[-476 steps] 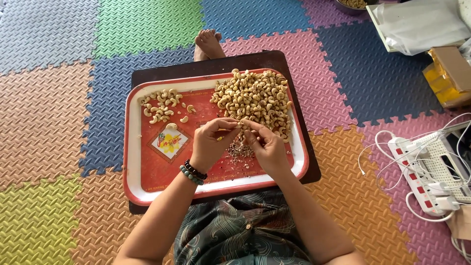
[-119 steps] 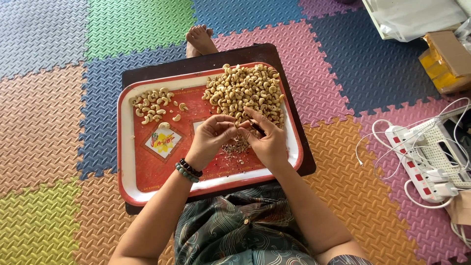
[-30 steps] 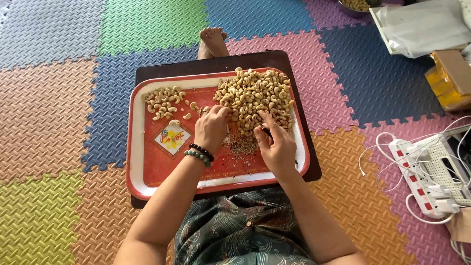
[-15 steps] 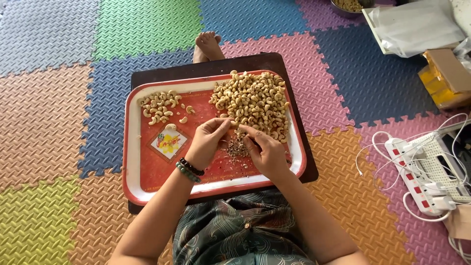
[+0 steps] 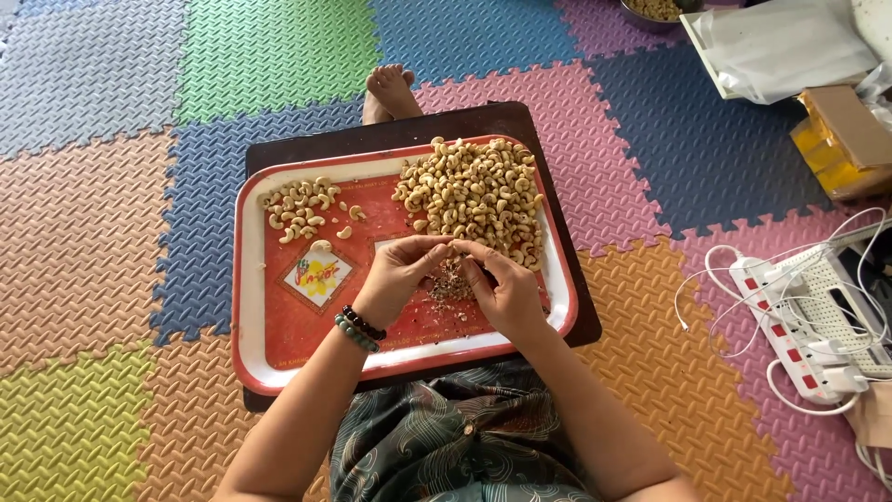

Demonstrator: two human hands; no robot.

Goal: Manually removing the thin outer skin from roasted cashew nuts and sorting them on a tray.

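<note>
- Red tray (image 5: 279,344) on dark surface (image 5: 307,149); big heap of cashews (image 5: 469,191) at far right.
- My left hand (image 5: 395,279) and right hand (image 5: 502,293) pinch one cashew (image 5: 452,247) together above skin scraps (image 5: 449,282).
- Peeling in hand, I judge; next needs careful fingertip scraping.
- Peeled pile (image 5: 297,206) sits far left.

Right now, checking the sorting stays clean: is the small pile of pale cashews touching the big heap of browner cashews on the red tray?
Apart. The head view shows bare red tray between the small pile and the big heap.
</note>
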